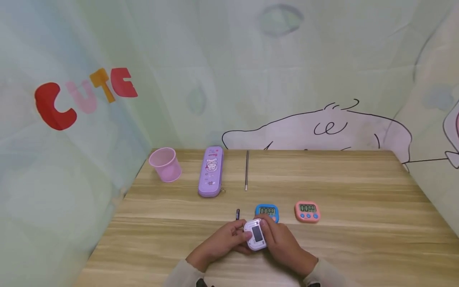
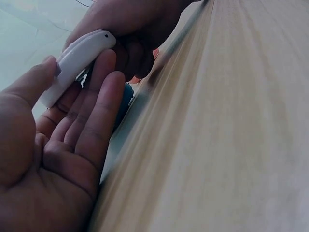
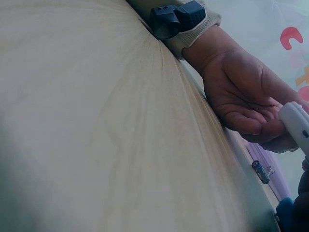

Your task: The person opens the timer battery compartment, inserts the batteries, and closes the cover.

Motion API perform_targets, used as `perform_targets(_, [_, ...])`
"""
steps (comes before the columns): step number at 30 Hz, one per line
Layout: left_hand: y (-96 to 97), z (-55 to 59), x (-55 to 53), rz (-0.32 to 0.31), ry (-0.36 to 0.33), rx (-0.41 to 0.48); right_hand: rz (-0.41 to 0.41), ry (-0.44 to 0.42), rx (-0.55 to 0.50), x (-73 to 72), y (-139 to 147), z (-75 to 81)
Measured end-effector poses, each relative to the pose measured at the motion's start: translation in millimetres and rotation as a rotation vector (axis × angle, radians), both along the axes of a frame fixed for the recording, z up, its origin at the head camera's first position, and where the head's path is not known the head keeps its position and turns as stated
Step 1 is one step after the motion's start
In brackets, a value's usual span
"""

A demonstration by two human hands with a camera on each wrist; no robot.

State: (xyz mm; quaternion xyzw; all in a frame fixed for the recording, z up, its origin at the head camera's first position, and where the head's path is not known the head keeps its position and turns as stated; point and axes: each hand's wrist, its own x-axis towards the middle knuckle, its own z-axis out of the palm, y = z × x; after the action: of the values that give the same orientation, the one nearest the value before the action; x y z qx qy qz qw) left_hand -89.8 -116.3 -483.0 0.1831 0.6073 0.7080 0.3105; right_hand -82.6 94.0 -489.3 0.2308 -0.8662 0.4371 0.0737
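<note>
A small white timer (image 1: pixel 255 235), rounded at the corners and with a dark rectangle on the side facing up, is between both hands above the wooden table. My left hand (image 1: pixel 229 239) pinches its left side, thumb on top and fingers beneath. From the right, my right hand (image 1: pixel 283 243) grips the other edge, its thumb along the top. In the left wrist view the timer (image 2: pixel 79 63) appears edge-on, tilted. Just beyond the hands, a blue timer (image 1: pixel 264 209) lies partly covered by the right hand. A dark battery (image 1: pixel 238 214) is near the left fingers.
A pink timer (image 1: pixel 307 212) lies to the right. Farther back are a purple pencil case (image 1: pixel 210 171), a pink cup (image 1: pixel 167 167) at the left and a thin dark pencil (image 1: pixel 246 171). Printed curtains (image 1: pixel 215 79) border the table's back and sides.
</note>
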Motion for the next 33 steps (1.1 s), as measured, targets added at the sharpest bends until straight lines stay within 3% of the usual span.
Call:
perform_targets(9, [0.6,0.5,-2.4,-0.011,-0.011,0.012,0.084,-0.004,-0.078,-2.7,4,0.7])
perform_targets(16, [-0.5,3.5,-1.7,-0.010,-0.004,0.033,0.095,-0.015,-0.093,-2.0,4,2.5])
perform_targets(25, [-0.9,3.4,-2.8,0.090,0.021,0.001,0.035,0.001,-0.153,-4.4,4,1.1])
perform_targets(28, [-0.9,3.0,-2.9,0.104,0.021,-0.013,0.017,0.037,-0.202,-4.4,3,0.5])
perform_targets(33, [-1.9,1.4,-3.7,0.145,0.058,-0.028,-0.030,0.156,-0.303,5.1,-6,25.1])
